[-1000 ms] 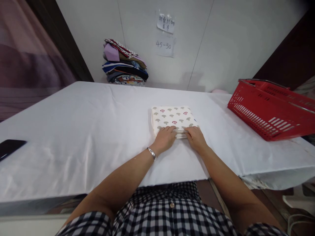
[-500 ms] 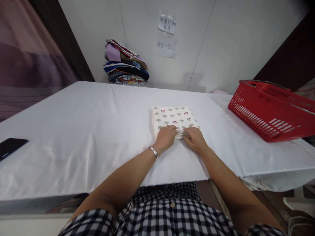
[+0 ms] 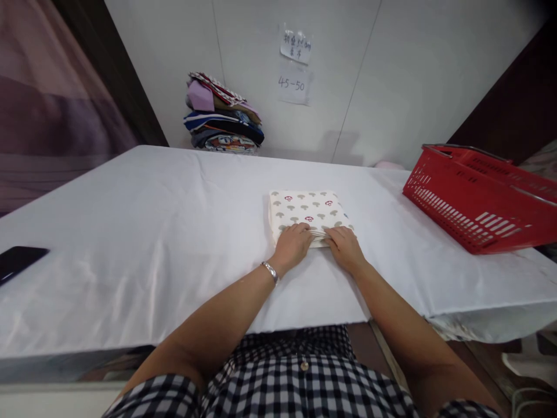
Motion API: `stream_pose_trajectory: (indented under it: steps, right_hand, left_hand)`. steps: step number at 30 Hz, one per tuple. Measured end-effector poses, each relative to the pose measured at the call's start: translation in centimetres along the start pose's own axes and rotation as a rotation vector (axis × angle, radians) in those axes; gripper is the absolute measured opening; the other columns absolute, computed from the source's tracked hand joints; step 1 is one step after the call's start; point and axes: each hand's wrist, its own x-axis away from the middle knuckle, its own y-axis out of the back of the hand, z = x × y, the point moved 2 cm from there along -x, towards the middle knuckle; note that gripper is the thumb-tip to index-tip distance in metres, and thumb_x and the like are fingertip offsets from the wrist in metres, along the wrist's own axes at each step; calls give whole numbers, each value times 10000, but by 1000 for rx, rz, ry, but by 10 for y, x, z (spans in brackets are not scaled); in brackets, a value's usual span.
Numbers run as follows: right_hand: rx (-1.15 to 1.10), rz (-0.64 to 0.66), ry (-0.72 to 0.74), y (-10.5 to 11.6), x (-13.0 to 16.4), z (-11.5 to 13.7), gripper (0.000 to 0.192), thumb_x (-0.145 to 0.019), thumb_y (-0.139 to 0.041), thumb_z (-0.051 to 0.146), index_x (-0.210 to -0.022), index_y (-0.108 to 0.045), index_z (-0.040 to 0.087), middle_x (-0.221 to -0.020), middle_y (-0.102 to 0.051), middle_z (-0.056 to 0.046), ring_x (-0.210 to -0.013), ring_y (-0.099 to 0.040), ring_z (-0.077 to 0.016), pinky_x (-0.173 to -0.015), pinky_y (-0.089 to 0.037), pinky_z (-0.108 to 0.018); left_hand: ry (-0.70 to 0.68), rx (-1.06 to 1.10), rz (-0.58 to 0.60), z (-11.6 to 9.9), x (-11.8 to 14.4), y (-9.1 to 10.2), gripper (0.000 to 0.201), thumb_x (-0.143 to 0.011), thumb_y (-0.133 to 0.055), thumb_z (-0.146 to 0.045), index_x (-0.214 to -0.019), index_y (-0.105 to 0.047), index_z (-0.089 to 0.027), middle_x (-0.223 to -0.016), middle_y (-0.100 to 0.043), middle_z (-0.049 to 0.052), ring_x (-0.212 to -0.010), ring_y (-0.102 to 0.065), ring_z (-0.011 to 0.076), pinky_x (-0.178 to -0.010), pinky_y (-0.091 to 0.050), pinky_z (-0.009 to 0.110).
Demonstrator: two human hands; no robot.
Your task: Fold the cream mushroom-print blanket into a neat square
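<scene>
A folded cream cloth (image 3: pixel 307 206) printed with grey and red mushrooms lies flat in the middle of the white-covered table (image 3: pixel 209 220). My left hand (image 3: pixel 293 247) grips the left part of its near edge, fingers on top. On the right part of the same edge, my right hand (image 3: pixel 346 247) is closed with its thumb toward the middle. Several stacked layers show between the two hands. Both palms hide the corners of the near edge.
A red plastic basket (image 3: pixel 470 197) with metal handles stands at the table's right. Folded fabrics (image 3: pixel 224 116) are piled by the wall at the back. A dark phone (image 3: pixel 20 261) lies at the left edge. Paper signs (image 3: pixel 295 84) hang on the wall.
Both hands stay on the cloth's near edge. My right fingers have shifted slightly, and the layers between the hands look pressed closer together.
</scene>
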Motion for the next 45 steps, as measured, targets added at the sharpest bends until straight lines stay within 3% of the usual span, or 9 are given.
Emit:
stream_pose_trajectory:
  steps: [7, 13, 20, 27, 35, 45]
  right_hand:
    - [-2, -2, 7, 0, 1, 0, 250, -923, -443, 265, -1106, -591, 179, -970, -641, -92, -894, -541, -238, -797, -421, -390]
    - [10, -7, 5, 0, 1, 1, 230, -910, -478, 263, -1083, -598, 171, -963, -643, -87, -884, -540, -233, -797, -424, -384]
    - [-17, 12, -2, 1, 1, 1, 248, -902, -485, 259, -1105, -588, 160, -975, -640, -90, -889, -534, -233, -794, -426, -385]
    - [-17, 6, -5, 0, 1, -1, 252, -915, -462, 284, -1105, -591, 181, -977, -639, -93, -892, -541, -237, -795, -433, -393]
    - [-25, 18, -16, 0, 1, 0, 256, -917, -456, 282, -1111, -586, 177, -980, -637, -91, -903, -540, -238, -809, -433, -395]
    - [-45, 26, -24, 2, 2, 1, 356, -899, -416, 208, -1240, -515, 191, -1039, -623, -101, -955, -540, -251, -853, -431, -432]
  left_hand:
    - [-23, -97, 48, -3, 1, -1, 160, -892, -526, -261, -896, -667, -186, -1195, -577, 60, -1003, -525, 219, -810, -416, 369]
    - [-68, -164, 18, 1, 0, -8, 204, -908, -451, -157, -834, -641, -173, -1123, -595, 59, -947, -520, 210, -763, -410, 362]
    - [-134, -101, -56, 1, 3, -7, 168, -918, -425, -138, -931, -591, -160, -1087, -593, 63, -971, -512, 193, -786, -403, 337]
    - [-108, -35, 43, 0, 4, 0, 80, -893, -502, -211, -949, -541, -168, -1016, -609, 60, -939, -538, 207, -783, -403, 348]
    - [-15, -68, 56, -2, 2, 1, 315, -891, -482, -202, -1203, -451, -173, -1053, -619, 70, -975, -553, 219, -810, -405, 361]
    - [-50, -118, -1, 2, 0, -4, 293, -903, -396, -101, -1153, -511, -203, -1048, -614, 69, -928, -565, 195, -743, -422, 334]
